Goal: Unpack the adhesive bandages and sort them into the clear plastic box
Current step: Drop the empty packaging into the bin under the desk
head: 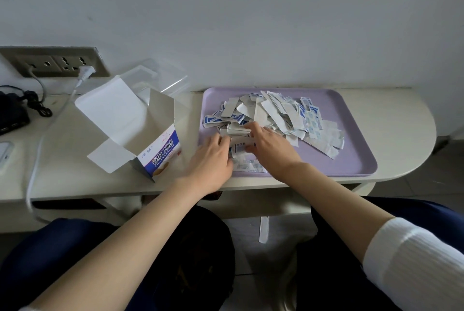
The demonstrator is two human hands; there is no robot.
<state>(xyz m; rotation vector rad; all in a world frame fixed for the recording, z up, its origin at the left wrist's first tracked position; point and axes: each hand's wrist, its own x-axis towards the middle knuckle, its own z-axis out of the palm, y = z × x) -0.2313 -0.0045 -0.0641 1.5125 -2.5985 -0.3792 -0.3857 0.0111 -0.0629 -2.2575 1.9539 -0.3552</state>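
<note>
A heap of white and blue wrapped adhesive bandages (281, 119) lies on a lilac tray (356, 160). My left hand (213, 157) and my right hand (270, 146) meet at the tray's near left part, fingers curled round a small bundle of bandages (241, 146) between them. A few flat bandages (248, 166) lie under my hands. The clear plastic box (160, 79) stands at the back against the wall, partly hidden behind the opened blue and white bandage carton (140, 129).
A wall socket strip (55, 62) with a white plug and cable sits at the far left, next to a dark charger (12, 114) and a phone (5, 152) at the frame edge. One bandage strip (263, 229) lies on the floor under the table.
</note>
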